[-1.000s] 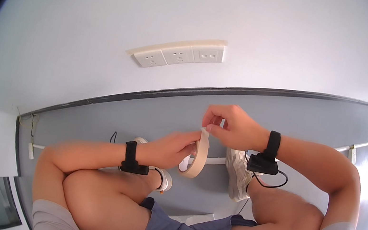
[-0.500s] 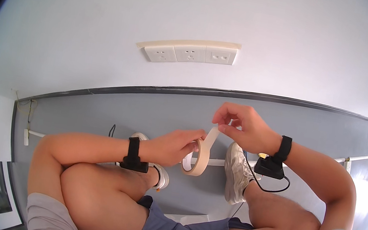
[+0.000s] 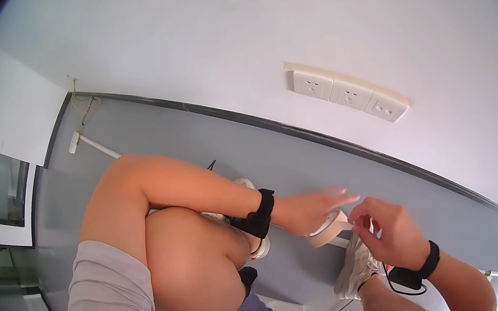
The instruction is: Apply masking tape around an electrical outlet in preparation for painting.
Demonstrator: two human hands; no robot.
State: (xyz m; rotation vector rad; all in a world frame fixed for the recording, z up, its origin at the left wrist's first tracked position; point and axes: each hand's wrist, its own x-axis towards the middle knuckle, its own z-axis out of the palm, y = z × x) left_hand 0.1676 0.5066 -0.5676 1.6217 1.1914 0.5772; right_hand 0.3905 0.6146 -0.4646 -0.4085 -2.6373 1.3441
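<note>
A roll of cream masking tape point(image 3: 329, 231) sits against the palm side of my left hand point(image 3: 310, 210), whose index finger points out past it; the finger is blurred and the thumb's grip is mostly hidden. Close to the roll's right side, my right hand point(image 3: 388, 230) is closed in a pinch on the tape's loose end. A short pale length runs from the roll to those fingertips. Both hands are above the floor, between my knees and the wall.
Three white wall sockets point(image 3: 349, 96) with a cream strip along their upper edge are on the white wall ahead. A dark skirting point(image 3: 254, 123) borders the grey floor point(image 3: 155, 131). A white pipe-like bar point(image 3: 100, 147) lies along the floor. My right shoe point(image 3: 355, 267) stands below my hands.
The view has turned left, so the sockets appear farther right. My right hand has come down nearer the roll, and the loose stretch of tape looks shorter. My left index finger has straightened.
</note>
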